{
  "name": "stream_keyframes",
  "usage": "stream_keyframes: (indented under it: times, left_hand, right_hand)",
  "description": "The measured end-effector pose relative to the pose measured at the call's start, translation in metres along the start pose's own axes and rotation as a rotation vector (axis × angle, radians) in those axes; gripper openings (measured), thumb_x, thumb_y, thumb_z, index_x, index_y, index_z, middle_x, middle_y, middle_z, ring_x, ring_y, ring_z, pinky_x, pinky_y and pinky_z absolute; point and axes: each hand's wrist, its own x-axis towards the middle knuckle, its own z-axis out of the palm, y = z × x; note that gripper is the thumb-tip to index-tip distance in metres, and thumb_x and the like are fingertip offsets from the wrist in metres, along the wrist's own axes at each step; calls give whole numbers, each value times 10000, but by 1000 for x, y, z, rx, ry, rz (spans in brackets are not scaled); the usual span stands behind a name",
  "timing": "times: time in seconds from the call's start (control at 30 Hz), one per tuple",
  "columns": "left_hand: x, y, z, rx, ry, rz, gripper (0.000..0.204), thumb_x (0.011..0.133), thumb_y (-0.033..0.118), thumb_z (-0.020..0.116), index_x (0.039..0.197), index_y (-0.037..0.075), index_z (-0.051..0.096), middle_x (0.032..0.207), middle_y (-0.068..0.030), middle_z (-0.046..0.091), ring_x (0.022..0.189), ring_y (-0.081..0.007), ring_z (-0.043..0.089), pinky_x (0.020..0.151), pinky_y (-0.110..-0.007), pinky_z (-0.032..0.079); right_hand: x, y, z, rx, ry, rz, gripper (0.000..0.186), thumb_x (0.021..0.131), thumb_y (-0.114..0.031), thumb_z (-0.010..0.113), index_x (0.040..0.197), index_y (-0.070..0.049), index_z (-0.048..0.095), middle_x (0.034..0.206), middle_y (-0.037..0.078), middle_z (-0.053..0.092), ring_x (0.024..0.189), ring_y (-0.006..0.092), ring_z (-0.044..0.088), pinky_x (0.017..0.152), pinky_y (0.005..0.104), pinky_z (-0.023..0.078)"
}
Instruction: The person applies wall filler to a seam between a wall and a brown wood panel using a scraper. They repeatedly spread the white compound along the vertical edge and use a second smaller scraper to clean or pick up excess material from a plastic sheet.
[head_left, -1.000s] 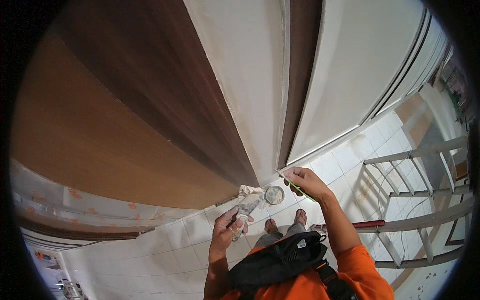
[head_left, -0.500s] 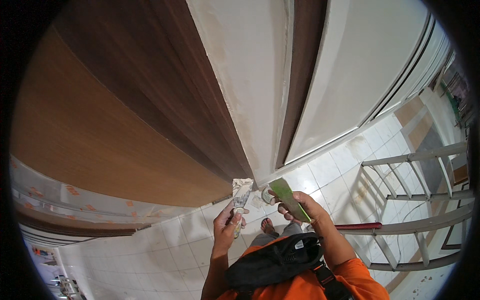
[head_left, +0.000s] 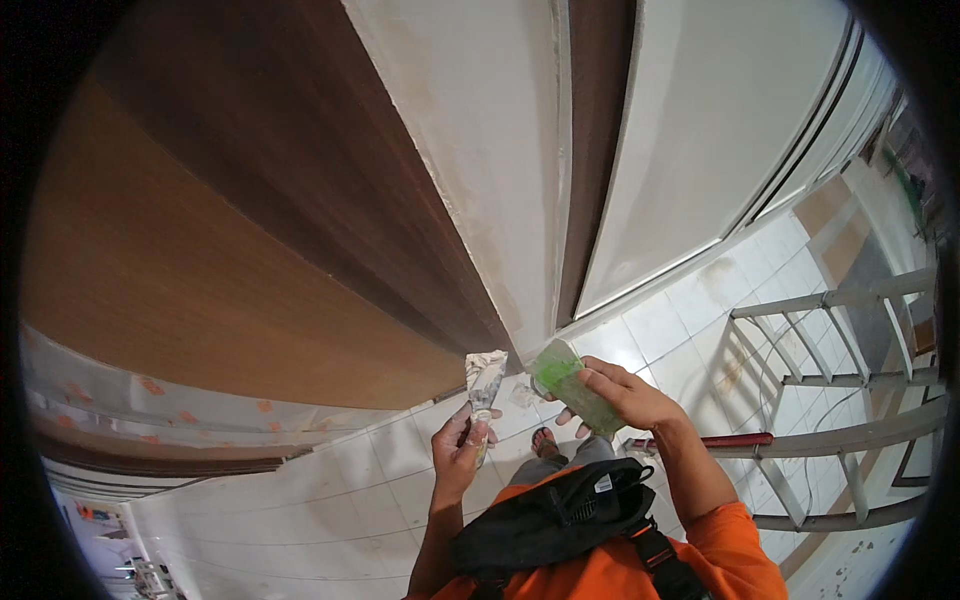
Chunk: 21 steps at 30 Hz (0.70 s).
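- Putty knife (head_left: pixel 486 378) gripped by handle in clenched left hand (head_left: pixel 458 450), blade above fingers.
- Green trowel (head_left: pixel 574 389) grasped in right hand (head_left: pixel 626 396), fingers on top.

A brown wooden door (head_left: pixel 200 250) stands beside a white wall (head_left: pixel 480 120), with a metal ladder (head_left: pixel 850 400) on the tiled floor (head_left: pixel 330 500).

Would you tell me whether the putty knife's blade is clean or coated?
Coated: the putty knife in the left hand shows whitish smears across its blade.
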Motion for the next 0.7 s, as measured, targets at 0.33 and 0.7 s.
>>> stream_keyframes:
  times: [0.33,0.7]
  left_hand:
    - [-1,-3,-3,159,30,21,410,993,177,634,1324,-61,588,1035,-76,717,814,-83,619,739,-248,510]
    - [3,0,2,153,55,3,381,1002,173,618,1293,-73,610,1038,-86,717,797,-82,606,730,-244,500]
  right_hand:
    - [10,-10,4,-184,-2,2,444,1057,-339,532,1345,-2,564,1050,51,694,918,111,656,761,256,530]
    - [16,8,1,25,170,-87,483,959,-100,679,1396,19,510,1100,87,703,931,115,662,798,264,538]
